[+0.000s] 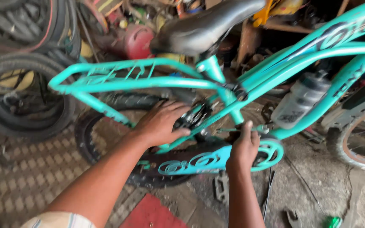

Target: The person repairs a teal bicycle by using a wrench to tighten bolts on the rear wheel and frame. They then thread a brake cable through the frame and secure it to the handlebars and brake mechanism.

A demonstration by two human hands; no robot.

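Observation:
A turquoise bicycle (275, 67) stands across the view with a black saddle (203, 25) and a turquoise rear rack (106, 80). My left hand (161, 122) wraps over a black part by the rear brake, next to the back tyre (106, 103). My right hand (243, 147) is closed on a thin metal tool at the frame just above the turquoise chain guard (199, 162). A pedal (221, 185) hangs below. A clear water bottle (300, 99) sits in its cage on the frame.
Spare black tyres (22, 93) lean at the left. A red canister (138, 40) and workshop clutter fill the back. Another wheel (360, 143) stands at the right. A red mat (151, 213) and a green-handled tool (330, 221) lie on the floor.

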